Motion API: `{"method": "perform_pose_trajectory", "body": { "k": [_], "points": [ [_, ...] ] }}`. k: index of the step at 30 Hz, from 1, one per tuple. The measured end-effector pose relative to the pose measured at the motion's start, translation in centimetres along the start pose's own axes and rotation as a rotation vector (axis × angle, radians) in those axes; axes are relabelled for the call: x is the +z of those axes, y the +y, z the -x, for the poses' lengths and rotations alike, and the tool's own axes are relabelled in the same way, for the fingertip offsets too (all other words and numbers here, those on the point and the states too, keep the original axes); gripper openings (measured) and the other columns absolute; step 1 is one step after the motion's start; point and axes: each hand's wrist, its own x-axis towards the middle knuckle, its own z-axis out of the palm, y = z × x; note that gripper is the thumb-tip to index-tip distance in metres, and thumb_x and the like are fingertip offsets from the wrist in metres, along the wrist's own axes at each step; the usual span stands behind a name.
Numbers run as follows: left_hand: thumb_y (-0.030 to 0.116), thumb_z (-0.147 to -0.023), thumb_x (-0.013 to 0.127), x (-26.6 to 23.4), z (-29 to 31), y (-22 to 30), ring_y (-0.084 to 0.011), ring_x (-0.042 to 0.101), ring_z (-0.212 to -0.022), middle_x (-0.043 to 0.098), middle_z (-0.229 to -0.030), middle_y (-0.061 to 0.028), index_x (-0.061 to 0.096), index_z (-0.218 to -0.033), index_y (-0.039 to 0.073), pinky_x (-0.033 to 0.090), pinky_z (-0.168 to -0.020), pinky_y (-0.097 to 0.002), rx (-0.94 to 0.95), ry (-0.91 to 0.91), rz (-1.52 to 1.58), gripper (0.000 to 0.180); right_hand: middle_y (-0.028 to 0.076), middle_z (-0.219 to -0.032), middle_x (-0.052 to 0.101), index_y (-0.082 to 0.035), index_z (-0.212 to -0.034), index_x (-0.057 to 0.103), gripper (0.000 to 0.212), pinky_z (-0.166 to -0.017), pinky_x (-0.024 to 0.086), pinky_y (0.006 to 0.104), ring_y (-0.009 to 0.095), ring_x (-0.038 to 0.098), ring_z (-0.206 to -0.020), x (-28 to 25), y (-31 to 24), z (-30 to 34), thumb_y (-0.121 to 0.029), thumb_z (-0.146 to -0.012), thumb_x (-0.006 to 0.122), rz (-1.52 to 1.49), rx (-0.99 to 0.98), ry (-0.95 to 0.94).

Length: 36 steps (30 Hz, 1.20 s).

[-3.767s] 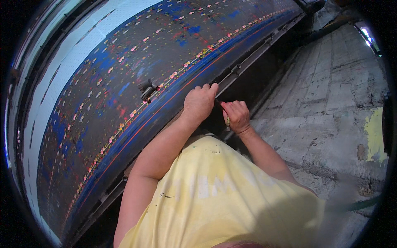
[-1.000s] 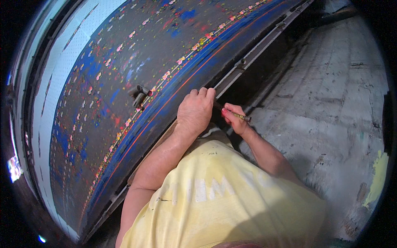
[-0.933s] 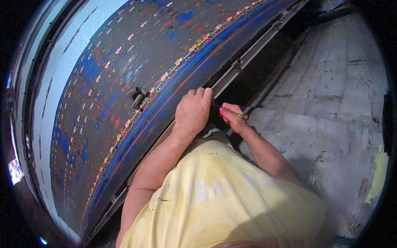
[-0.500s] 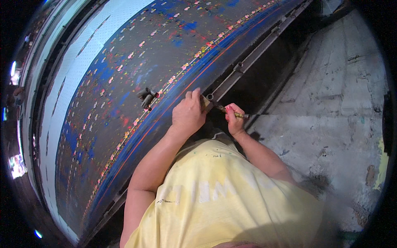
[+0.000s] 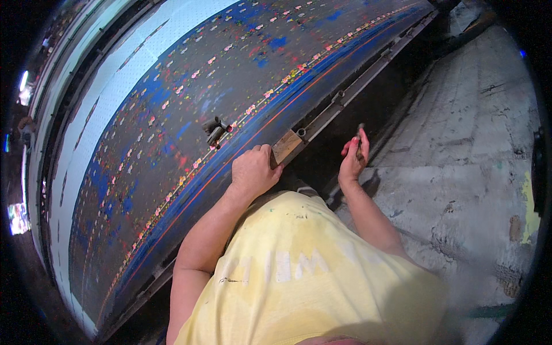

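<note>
A: Where's L hand?
B: Curled at near-left end of brown block; can't tell if gripping or just resting.
A: Block's lie?
B: In line w/ metal rail, long axis near-left to far-right.
A: R hand?
B: Right of rail, well apart from L hand, fingers closed on thin tool. Tool's long axis approx near-far, one end poking far.

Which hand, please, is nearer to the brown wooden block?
Left: the left hand is at the lower-left end of the brown wooden block, apparently gripping it; the right hand is apart, off to the right.
</note>
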Motion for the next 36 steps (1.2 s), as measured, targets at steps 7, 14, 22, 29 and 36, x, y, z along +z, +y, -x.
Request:
{"method": "perform_pose_trajectory", "body": {
  "k": [7,14,22,29,36],
  "points": [
    [0.043,-0.094,0.086,-0.4,0.0,-0.4,-0.0444,0.077,-0.098,0.076,-0.102,-0.0211,0.068,-0.106,0.003,0.063,-0.086,-0.0567,0.041,-0.013,0.004,0.046,0.001,-0.088,0.068,-0.007,-0.098,0.07,0.033,-0.073,0.051,0.0301,0.011,0.063,-0.08,1.3,-2.4,1.7,-0.033,-0.116,0.061,-0.003,-0.008,-0.794],
    [0.042,-0.092,0.087,-0.3,0.0,-0.9,-0.043,0.076,-0.107,0.073,-0.108,-0.0222,0.07,-0.11,0.002,0.064,-0.089,-0.0546,0.112,0.041,-0.019,0.047,-0.004,-0.079,0.06,-0.009,-0.091,0.068,0.049,-0.064,0.044,0.0269,0.006,0.054,-0.07,0.9,-4.1,1.9,-0.047,-0.119,0.058,0.051,0.103,-0.855],
    [0.039,-0.089,0.089,0.2,0.0,-1.5,-0.0422,0.074,-0.108,0.072,-0.111,-0.0211,0.072,-0.109,0.001,0.063,-0.094,-0.0536,0.136,0.051,0.024,0.046,0.0,-0.086,0.068,-0.005,-0.095,0.071,0.046,-0.064,0.048,0.0242,0.006,0.055,-0.071,2.4,-6.2,-0.8,-0.041,-0.12,0.06,-0.03,-0.102,-0.462],
    [0.027,-0.084,0.093,0.5,-0.9,0.5,-0.0424,0.071,-0.119,0.069,-0.126,-0.0212,0.064,-0.142,0.002,0.063,-0.101,-0.053,0.049,0.003,0.104,0.069,-0.001,-0.081,0.064,-0.002,-0.093,0.073,0.042,-0.063,0.044,0.0283,0.009,0.055,-0.068,7.4,-8.9,-7.6,-0.031,-0.12,0.059,-0.116,-0.293,-0.511],
    [0.037,-0.085,0.091,0.4,-4.5,3.1,-0.041,0.073,-0.113,0.07,-0.114,-0.0179,0.074,-0.129,0.006,0.062,-0.093,-0.0528,-0.084,-0.039,0.138,0.056,0.008,-0.08,0.065,-0.002,-0.092,0.076,0.03,-0.063,0.046,0.0347,0.02,0.062,-0.07,8.2,-9.1,-18.5,-0.02,-0.114,0.066,0.077,-0.743,-0.742]
  ]
}}
